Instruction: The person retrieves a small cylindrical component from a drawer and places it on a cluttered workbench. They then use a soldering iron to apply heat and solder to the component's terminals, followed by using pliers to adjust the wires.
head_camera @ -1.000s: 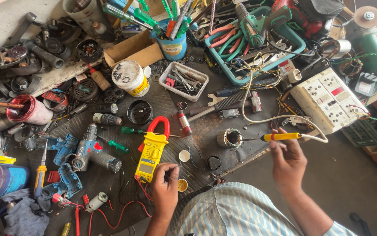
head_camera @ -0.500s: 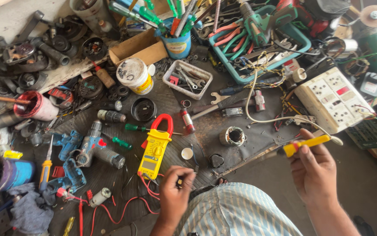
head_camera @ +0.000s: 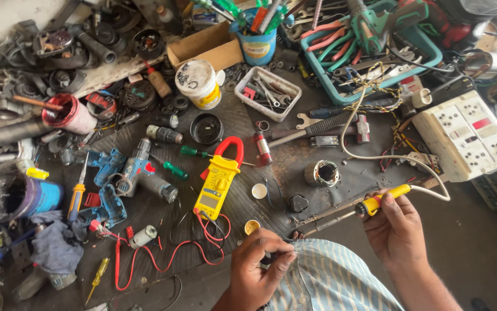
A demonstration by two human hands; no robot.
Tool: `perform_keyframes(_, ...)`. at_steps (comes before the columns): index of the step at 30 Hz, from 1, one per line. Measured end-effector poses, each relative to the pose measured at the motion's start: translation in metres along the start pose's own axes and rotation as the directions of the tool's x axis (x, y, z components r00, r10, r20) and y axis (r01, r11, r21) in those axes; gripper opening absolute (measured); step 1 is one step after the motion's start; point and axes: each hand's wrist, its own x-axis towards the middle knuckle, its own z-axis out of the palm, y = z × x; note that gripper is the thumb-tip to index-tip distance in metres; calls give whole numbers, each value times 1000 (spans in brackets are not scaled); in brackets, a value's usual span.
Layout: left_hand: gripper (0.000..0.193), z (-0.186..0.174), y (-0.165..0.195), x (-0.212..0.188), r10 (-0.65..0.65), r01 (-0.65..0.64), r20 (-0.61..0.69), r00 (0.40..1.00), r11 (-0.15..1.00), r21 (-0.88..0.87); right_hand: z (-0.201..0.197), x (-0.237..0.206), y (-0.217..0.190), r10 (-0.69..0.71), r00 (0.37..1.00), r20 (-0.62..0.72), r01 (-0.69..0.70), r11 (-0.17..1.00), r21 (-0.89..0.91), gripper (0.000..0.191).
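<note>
My right hand grips the yellow handle of a soldering iron, whose metal tip points left toward my left hand. Its white cord runs up to a white socket board. My left hand is closed, pinching a small dark part close to the iron's tip, just above my striped shirt. A yellow clamp meter with red jaws lies left of the hands, its red leads trailing over the mat. A small tin sits beside my left hand.
A cluttered workbench: a blue drill body, screwdrivers, a motor stator, a white tub, a white tray of bits, a teal basket of pliers, a blue cup of tools, motor parts at left.
My left hand has drawn back from the meter toward my shirt and closed on a small part. My right hand has lowered the iron, bringing its tip toward the left hand.
</note>
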Motion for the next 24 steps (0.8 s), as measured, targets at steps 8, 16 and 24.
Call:
perform_keyframes(8,15,1,-6,-8,-140,143,27,990,980,-142,-5,3,5,25,1000,4,-25,999,27,15)
perform_keyframes(16,18,8,-18,-14,-432,444,126,893,799,-406,-6,1,7,17,999,32,-17,1000,18,17)
perform_keyframes(24,19,9,-21,-13,-433,450,142,890,788,-420,-5,1,7,24,1000,5,-24,1000,12,18)
